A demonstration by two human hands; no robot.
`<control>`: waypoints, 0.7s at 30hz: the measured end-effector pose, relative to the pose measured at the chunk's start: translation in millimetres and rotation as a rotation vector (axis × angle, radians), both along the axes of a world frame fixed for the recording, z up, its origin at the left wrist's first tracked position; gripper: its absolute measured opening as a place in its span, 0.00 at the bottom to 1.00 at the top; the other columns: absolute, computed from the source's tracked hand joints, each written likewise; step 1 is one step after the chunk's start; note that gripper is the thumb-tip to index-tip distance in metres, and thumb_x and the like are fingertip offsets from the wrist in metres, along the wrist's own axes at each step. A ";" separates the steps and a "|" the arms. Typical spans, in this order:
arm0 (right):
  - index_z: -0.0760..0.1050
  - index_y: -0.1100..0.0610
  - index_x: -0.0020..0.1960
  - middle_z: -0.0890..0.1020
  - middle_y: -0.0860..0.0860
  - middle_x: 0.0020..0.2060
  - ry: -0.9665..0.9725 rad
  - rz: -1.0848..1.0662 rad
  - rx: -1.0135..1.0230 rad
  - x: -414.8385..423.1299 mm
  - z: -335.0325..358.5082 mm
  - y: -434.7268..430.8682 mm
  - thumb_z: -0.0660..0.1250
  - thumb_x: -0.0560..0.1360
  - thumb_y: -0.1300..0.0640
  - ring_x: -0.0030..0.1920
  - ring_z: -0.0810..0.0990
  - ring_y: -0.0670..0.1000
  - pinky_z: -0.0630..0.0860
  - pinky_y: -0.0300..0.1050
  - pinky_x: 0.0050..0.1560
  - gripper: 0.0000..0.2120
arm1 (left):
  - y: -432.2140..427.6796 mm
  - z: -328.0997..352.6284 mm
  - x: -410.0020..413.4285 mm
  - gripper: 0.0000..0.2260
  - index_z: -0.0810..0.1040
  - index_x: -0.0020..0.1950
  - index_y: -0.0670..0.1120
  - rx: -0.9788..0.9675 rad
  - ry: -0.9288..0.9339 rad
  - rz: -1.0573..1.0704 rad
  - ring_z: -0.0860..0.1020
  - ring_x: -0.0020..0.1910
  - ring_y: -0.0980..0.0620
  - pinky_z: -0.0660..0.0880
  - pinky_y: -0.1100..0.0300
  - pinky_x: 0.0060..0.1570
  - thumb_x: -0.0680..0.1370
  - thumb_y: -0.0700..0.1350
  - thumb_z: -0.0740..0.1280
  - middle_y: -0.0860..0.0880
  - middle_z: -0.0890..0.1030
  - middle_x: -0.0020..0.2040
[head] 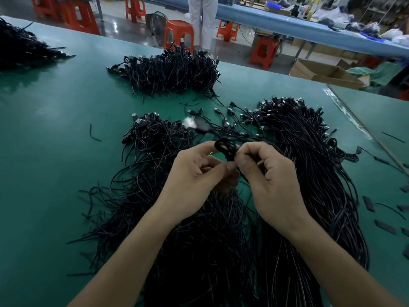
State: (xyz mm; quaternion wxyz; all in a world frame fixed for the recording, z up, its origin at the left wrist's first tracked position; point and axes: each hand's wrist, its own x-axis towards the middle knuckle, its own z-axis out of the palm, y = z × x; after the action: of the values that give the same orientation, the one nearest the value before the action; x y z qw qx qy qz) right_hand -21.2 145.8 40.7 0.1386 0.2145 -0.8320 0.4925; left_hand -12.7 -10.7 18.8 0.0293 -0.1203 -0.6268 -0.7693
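Both my hands are raised over the green table (55,129) and work on one thin black cable coil (225,147). My left hand (194,178) pinches the coil's lower part between thumb and fingers. My right hand (272,180) pinches the same coil from the right, fingers curled. A blurred black connector (200,126) of this cable swings just beyond the hands. Under my arms lies a big heap of loose straight black cables (309,173) with USB plugs at the far end.
A pile of coiled cables (157,136) lies left of my hands, another (172,72) farther back, a third (24,47) at the far left. Small black strips (385,227) lie at the right. Beyond the table edge are orange stools (178,34), a cardboard box (325,73) and a standing person (203,16).
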 end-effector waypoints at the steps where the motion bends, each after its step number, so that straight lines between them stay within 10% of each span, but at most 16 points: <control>1: 0.76 0.47 0.45 0.80 0.38 0.39 -0.027 -0.001 -0.026 -0.1 -1.1 -0.4 0.65 0.80 0.57 0.42 0.78 0.43 0.72 0.36 0.42 0.07 | 0.2 0.4 -0.6 0.11 0.83 0.55 0.51 -0.008 0.040 0.023 0.85 0.40 0.44 0.82 0.55 0.40 0.78 0.36 0.70 0.44 0.85 0.41; 6: 0.76 0.50 0.44 0.76 0.54 0.33 -0.172 -0.013 -0.130 1.3 -8.3 -3.7 0.62 0.82 0.57 0.34 0.71 0.61 0.71 0.60 0.36 0.10 | -1.6 3.1 -2.4 0.16 0.83 0.56 0.49 -0.076 0.167 0.114 0.83 0.49 0.52 0.78 0.64 0.50 0.79 0.35 0.60 0.50 0.86 0.49; 11: 0.78 0.55 0.44 0.77 0.58 0.35 -0.306 0.019 -0.197 1.8 -10.8 -5.8 0.63 0.82 0.59 0.37 0.71 0.53 0.72 0.63 0.39 0.09 | 1.1 5.0 1.4 0.14 0.79 0.57 0.53 -0.089 0.135 0.136 0.84 0.42 0.55 0.75 0.67 0.39 0.74 0.43 0.75 0.51 0.86 0.45; 21: 0.76 0.54 0.42 0.75 0.43 0.31 -0.318 -0.010 -0.288 2.0 -10.9 -9.0 0.63 0.82 0.59 0.34 0.70 0.45 0.71 0.39 0.37 0.10 | 1.9 0.1 0.7 0.15 0.78 0.53 0.57 -0.173 0.146 0.269 0.85 0.38 0.56 0.78 0.67 0.39 0.71 0.47 0.79 0.56 0.86 0.41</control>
State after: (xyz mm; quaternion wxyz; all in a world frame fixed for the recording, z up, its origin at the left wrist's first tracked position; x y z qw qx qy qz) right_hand -19.2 136.8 29.8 0.0372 0.1078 -0.7655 0.6332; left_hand -12.0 -8.8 18.9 0.1670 -0.0933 -0.6973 -0.6908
